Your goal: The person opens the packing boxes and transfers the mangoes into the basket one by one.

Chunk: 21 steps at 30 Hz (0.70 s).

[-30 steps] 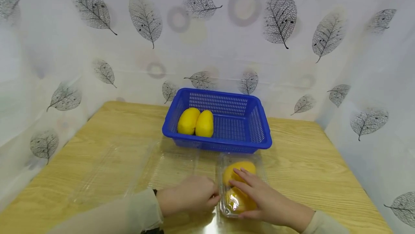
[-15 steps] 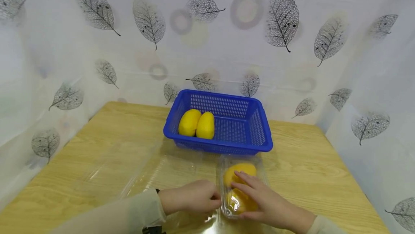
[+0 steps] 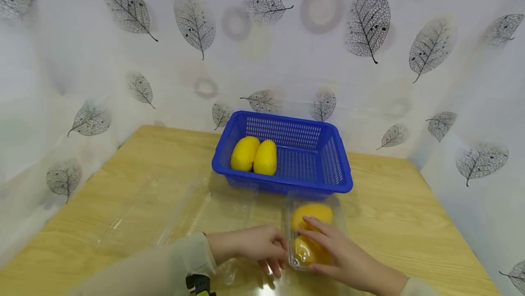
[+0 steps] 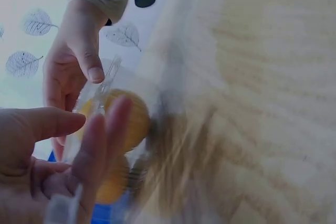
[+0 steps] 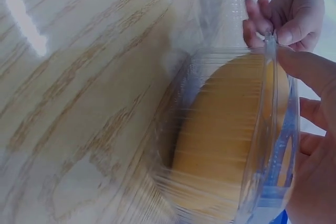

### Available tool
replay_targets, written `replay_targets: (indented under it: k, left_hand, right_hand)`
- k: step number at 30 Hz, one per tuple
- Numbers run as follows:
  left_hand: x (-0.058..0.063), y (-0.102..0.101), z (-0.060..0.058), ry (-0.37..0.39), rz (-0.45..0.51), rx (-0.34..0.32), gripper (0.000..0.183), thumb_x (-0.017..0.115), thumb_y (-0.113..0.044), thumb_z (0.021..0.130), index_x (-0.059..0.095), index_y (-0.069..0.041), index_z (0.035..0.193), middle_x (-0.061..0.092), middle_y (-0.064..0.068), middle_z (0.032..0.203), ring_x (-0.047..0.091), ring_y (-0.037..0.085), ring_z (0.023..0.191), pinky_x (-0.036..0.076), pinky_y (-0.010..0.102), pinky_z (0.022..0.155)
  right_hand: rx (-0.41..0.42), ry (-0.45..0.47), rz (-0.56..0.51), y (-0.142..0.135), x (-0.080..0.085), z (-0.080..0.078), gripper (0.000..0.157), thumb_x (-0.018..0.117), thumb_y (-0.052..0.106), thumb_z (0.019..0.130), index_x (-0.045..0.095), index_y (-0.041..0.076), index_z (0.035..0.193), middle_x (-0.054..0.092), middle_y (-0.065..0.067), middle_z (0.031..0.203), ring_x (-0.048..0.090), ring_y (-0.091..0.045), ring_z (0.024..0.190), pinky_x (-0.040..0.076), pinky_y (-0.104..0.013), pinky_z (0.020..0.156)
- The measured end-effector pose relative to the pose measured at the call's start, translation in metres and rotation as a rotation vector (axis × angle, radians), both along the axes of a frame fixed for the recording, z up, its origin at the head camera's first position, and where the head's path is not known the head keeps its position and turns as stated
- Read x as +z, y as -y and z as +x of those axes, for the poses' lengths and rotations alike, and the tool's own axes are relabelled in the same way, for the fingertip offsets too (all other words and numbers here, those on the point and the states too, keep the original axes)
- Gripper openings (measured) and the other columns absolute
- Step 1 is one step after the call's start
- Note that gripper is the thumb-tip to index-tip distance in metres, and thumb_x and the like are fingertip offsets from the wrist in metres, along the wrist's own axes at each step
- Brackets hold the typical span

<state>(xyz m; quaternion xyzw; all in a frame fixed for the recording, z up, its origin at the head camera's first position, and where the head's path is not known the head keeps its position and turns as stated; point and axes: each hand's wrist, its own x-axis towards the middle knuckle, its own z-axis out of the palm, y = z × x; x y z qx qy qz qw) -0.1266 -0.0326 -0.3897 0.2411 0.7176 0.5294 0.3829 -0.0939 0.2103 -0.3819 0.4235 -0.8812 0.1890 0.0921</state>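
Observation:
A clear plastic clamshell box (image 3: 291, 256) stands in front of the basket, its lid down over two yellow mangoes (image 3: 315, 213). My right hand (image 3: 348, 257) rests on the lid with its fingers spread. In the right wrist view, the right thumb (image 5: 307, 69) lies by the rim. My left hand (image 3: 262, 246) is at the box's near left edge, fingers loosely bent and apart. The left wrist view shows a gap between the left thumb (image 4: 60, 123) and blurred fingers (image 4: 97, 142) beside the rim. Whether they touch it is unclear.
A blue plastic basket (image 3: 283, 182) behind the box holds two more yellow mangoes (image 3: 265, 157) in its left part. Left of the hands lies another clear clamshell (image 3: 221, 202), opened flat on the wooden table (image 3: 393, 214). A leaf-printed sheet (image 3: 283, 68) stands behind and beside the table.
My left hand's fingers have loosened from a curled pose and now hang lower beside the box edge. The right hand stays on the lid. The head view has shifted slightly.

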Motion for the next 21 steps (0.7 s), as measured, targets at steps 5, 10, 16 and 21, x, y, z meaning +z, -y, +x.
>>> replay_targets:
  k: [5,10,16,21]
  left_hand:
    - [0.002,0.000,-0.001,0.113,0.091,0.022,0.005,0.054,-0.004,0.087,0.057,-0.001,0.089,0.069,0.013,0.079,0.068,0.024,0.069,0.052,0.024,0.052]
    - [0.004,-0.003,-0.001,0.238,0.168,0.031,0.005,0.053,-0.005,0.087,0.056,-0.001,0.088,0.068,0.014,0.083,0.068,0.022,0.073,0.051,0.020,0.052]
    - [0.003,-0.004,0.001,0.318,0.207,-0.015,0.001,0.055,-0.003,0.087,0.056,-0.003,0.087,0.068,0.009,0.083,0.067,0.014,0.073,0.049,0.016,0.052]
    - [0.002,-0.003,0.001,0.327,0.215,-0.009,0.005,0.056,-0.001,0.086,0.054,-0.003,0.090,0.069,0.014,0.086,0.066,0.013,0.075,0.049,0.018,0.056]
  right_hand:
    - [0.026,-0.007,-0.040,0.001,0.005,-0.001,0.058,0.068,0.035,0.083,0.050,0.014,0.134,0.038,-0.010,0.144,0.036,-0.023,0.130,0.021,-0.020,0.106]
    - [0.074,-0.043,-0.057,0.002,0.009,0.001,0.052,0.064,0.034,0.088,0.050,0.012,0.133,0.037,-0.012,0.144,0.036,-0.023,0.130,0.023,-0.021,0.106]
    - [0.170,-0.110,-0.049,0.011,0.013,0.001,0.035,0.061,0.033,0.090,0.058,0.015,0.120,0.045,-0.011,0.137,0.043,-0.026,0.123,0.028,-0.027,0.106]
    - [0.187,-0.120,-0.023,0.017,0.016,-0.003,0.031,0.069,0.034,0.084,0.059,0.018,0.109,0.050,-0.007,0.131,0.046,-0.025,0.120,0.038,-0.038,0.099]
